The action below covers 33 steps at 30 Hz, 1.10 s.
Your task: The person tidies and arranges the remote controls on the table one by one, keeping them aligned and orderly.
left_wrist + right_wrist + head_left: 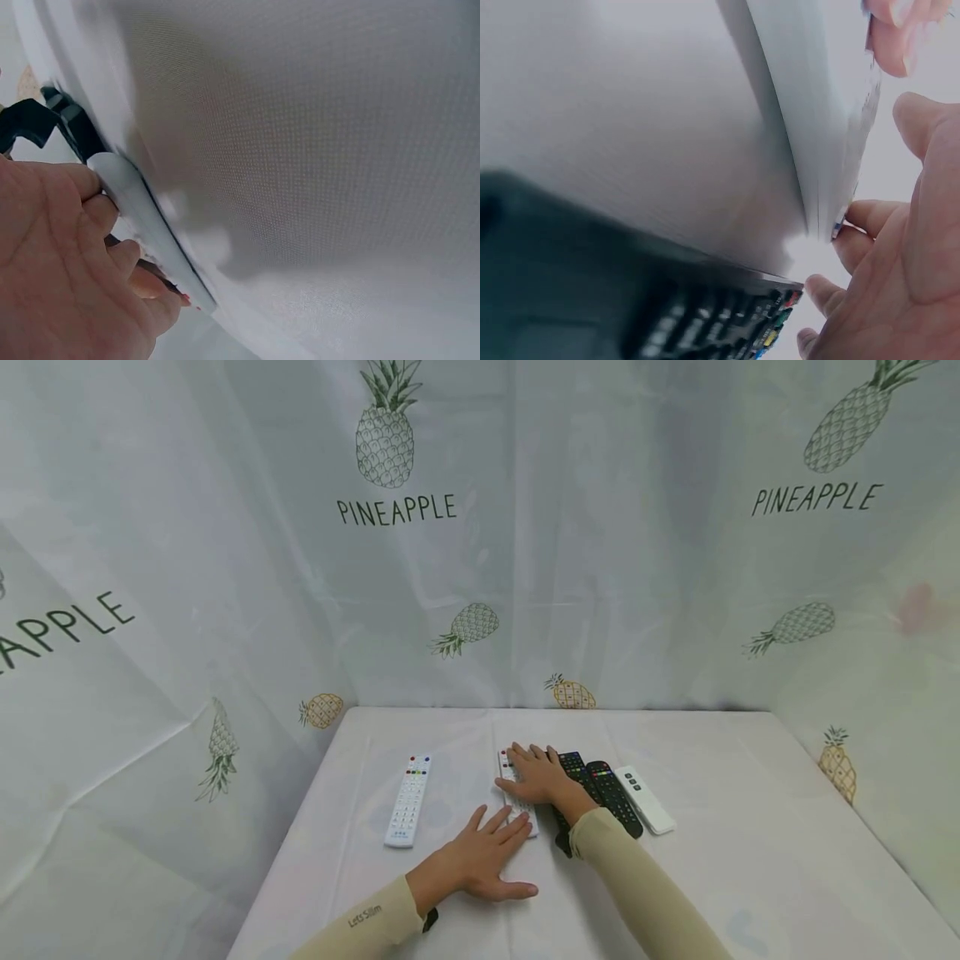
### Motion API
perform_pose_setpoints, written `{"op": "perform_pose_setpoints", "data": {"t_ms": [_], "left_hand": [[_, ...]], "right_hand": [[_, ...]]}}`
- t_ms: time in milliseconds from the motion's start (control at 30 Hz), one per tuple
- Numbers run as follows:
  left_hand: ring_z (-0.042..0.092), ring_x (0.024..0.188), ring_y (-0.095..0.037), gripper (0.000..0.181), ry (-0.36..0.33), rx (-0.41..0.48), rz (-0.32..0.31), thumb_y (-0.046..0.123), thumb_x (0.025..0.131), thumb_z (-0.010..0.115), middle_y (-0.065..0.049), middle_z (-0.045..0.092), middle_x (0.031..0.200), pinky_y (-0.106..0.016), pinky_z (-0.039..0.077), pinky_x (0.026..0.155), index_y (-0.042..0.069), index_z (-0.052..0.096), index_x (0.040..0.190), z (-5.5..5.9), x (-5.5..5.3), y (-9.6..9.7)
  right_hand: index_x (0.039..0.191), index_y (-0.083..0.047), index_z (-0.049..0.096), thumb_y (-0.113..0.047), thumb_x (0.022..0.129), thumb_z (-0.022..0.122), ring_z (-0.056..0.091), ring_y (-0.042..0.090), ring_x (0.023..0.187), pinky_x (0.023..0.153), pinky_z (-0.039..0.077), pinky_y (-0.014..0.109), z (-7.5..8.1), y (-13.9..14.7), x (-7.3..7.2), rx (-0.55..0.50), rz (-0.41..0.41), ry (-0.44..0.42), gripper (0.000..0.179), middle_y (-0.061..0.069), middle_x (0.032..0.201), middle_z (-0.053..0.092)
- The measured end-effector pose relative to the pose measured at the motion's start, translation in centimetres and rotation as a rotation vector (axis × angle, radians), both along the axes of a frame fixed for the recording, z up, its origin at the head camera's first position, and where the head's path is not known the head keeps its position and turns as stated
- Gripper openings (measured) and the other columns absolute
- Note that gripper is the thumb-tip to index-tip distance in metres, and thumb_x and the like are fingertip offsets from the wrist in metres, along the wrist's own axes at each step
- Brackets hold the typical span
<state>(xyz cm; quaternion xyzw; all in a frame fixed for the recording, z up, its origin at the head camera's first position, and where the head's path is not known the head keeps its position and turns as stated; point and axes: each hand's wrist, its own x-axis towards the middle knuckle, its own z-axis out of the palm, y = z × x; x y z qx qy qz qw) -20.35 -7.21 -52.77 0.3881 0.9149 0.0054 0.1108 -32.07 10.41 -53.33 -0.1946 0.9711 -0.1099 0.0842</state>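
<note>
A white remote with rows of buttons lies between my hands near the middle of the table. My left hand rests at its near end, fingers spread and fingertips touching it; the left wrist view shows them on the edge of the white remote. Over the far end reaches my right hand, covering part of the buttons. In the right wrist view its fingertips touch the far end of the white remote. Just right of that hand lies a black remote, partly hidden by the wrist.
Farther right lie a second black remote and a slim white remote with few buttons, both slanted. Another white remote lies apart on the left. A pineapple-print curtain rises behind the white-covered table.
</note>
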Motion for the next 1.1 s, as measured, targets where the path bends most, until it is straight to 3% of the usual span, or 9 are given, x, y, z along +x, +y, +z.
{"op": "perform_pose_setpoints", "data": {"t_ms": [567,1100], "left_hand": [[0.013,0.155,-0.022,0.095,0.045,-0.004,0.007,0.083,0.088,0.029,0.006,0.019,0.166,-0.058,0.017,0.12,0.021,0.022,0.159,0.2,0.4,-0.7],[0.015,0.154,-0.024,0.094,0.016,0.018,0.007,0.081,0.089,0.03,0.003,0.02,0.166,-0.06,0.018,0.119,0.018,0.023,0.159,0.9,0.8,-1.4]], "right_hand": [[0.154,-0.014,0.035,-0.065,0.095,0.044,0.025,0.04,0.149,0.118,0.013,0.064,-0.2,-1.1,-0.3,-0.024,0.023,0.007,0.079,0.006,0.162,0.03],[0.155,-0.014,0.034,-0.064,0.096,0.045,0.025,0.04,0.149,0.119,0.013,0.063,0.2,-2.0,0.2,-0.042,0.025,-0.017,0.078,0.006,0.163,0.029]]}}
